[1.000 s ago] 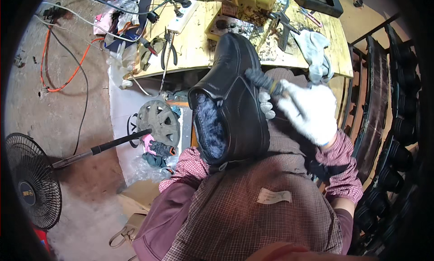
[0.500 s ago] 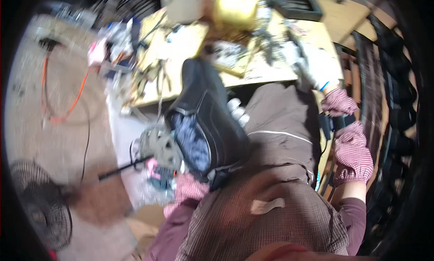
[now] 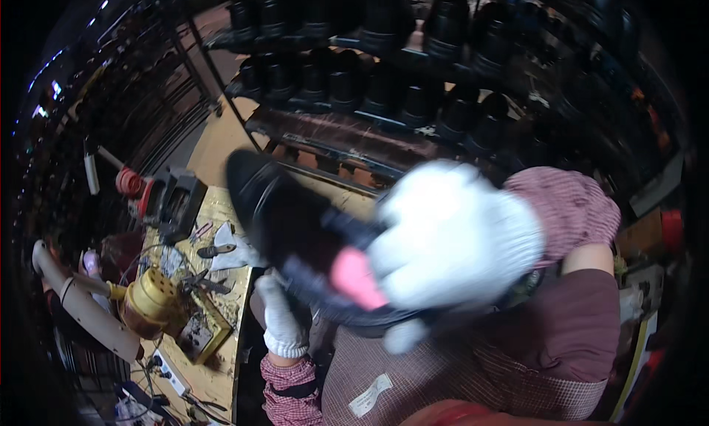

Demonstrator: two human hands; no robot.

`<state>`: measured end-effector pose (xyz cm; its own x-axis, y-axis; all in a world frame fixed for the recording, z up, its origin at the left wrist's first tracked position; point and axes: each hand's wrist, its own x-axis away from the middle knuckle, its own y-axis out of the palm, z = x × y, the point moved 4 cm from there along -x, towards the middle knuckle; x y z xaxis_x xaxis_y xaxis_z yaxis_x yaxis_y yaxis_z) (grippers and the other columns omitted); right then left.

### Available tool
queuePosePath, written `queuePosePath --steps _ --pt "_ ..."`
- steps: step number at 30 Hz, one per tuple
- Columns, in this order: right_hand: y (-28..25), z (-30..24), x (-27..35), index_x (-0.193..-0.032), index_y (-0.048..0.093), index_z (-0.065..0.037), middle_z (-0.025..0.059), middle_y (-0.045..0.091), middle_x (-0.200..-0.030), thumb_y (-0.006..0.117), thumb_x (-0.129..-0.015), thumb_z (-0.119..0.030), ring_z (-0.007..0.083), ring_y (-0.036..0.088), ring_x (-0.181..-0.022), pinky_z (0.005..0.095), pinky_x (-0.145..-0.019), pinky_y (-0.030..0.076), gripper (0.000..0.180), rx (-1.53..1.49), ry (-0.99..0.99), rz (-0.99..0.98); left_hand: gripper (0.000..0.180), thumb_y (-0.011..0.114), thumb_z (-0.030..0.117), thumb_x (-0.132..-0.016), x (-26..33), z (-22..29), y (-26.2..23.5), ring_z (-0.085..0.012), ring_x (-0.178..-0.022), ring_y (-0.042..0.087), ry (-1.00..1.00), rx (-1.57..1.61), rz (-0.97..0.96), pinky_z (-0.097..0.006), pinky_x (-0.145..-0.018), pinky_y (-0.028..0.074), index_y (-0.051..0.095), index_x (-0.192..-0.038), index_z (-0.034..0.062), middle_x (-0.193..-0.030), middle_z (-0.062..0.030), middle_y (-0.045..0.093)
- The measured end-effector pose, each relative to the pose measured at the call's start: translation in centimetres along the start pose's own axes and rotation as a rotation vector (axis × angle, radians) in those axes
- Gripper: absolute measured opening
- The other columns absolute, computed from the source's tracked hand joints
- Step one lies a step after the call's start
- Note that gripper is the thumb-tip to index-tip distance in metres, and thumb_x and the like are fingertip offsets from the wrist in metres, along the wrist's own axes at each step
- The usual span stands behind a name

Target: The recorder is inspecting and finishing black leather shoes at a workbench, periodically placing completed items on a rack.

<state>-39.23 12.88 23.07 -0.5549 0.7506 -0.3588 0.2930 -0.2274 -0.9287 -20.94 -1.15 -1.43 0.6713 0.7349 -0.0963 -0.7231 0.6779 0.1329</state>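
A black shoe (image 3: 292, 208), blurred by motion, is held in front of me, its toe pointing up and to the left. My right hand (image 3: 454, 241), in a white knit glove, grips it at the opening, fingers over the top and thumb beneath. Beside those fingers a pink piece (image 3: 356, 278) shows in the opening; I cannot tell if it is lining or loose. My left hand (image 3: 282, 315), also white-gloved, closes on the shoe's near side, its fingers partly hidden. Checked pink sleeve covers (image 3: 565, 212) reach both wrists.
Racks of black shoes (image 3: 343, 83) stand ahead. On the left, a worktable (image 3: 240, 293) bears a yellow perforated metal device (image 3: 151, 300), a small knife (image 3: 216, 250), a white power strip (image 3: 170, 374) and pliers (image 3: 199, 405). A large grey pipe (image 3: 96, 315) crosses its left side.
My view has swung right, from the table, floor and fan to the shoe racks. The shoe now lies between both hands; my right hand has come from the far right to its opening.
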Motion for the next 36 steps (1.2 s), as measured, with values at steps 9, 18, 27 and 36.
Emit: queuePosePath --steps 9,18,27,36 --pt "-13.7 2.4 13.7 -0.077 0.072 -0.005 0.0149 0.066 -0.069 0.082 -0.08 -0.048 0.0325 0.068 -0.066 0.0391 -0.06 0.053 0.044 0.961 0.742 0.365 0.092 0.038 0.075 -0.1 -1.3 2.2 4.7 -0.0291 -0.112 0.065 -0.107 0.352 -0.144 -0.044 -0.104 0.048 0.032 -0.161 0.0078 -0.134 -0.0202 0.063" --pt "-16.4 16.0 25.9 -0.121 0.072 -0.017 0.0075 0.071 -0.124 0.07 -0.091 -0.041 0.0314 0.07 -0.104 0.0424 -0.092 0.057 0.038 1.39 1.071 0.106 0.091 0.035 0.074 -0.101 -2.0 2.9 5.3 -0.0306 -0.121 0.06 -0.084 0.255 -0.193 -0.045 -0.104 0.048 0.029 -0.163 0.0072 -0.146 -0.0175 0.054" --pt "-44.0 13.9 35.2 -0.139 0.061 -0.01 0.0171 0.065 -0.137 0.059 -0.102 -0.04 0.0344 0.061 -0.128 0.0393 -0.108 0.047 0.048 1.522 1.066 0.459 0.095 0.043 0.073 -0.1 -5.0 3.0 4.3 -0.025 -0.115 0.058 -0.099 0.316 -0.208 -0.041 -0.103 0.047 0.026 -0.162 0.0031 -0.131 -0.0167 0.058" --pt "-26.0 9.6 27.8 -0.109 0.069 -0.003 0.0142 0.071 -0.098 0.069 -0.1 -0.028 0.034 0.069 -0.087 0.0386 -0.077 0.054 0.027 1.568 0.812 0.49 0.059 0.042 0.038 -0.112 -1.8 1.8 4.2 -0.026 -0.123 0.061 -0.118 0.399 -0.186 -0.041 -0.111 0.047 0.03 -0.163 0.0111 -0.137 -0.0191 0.059"
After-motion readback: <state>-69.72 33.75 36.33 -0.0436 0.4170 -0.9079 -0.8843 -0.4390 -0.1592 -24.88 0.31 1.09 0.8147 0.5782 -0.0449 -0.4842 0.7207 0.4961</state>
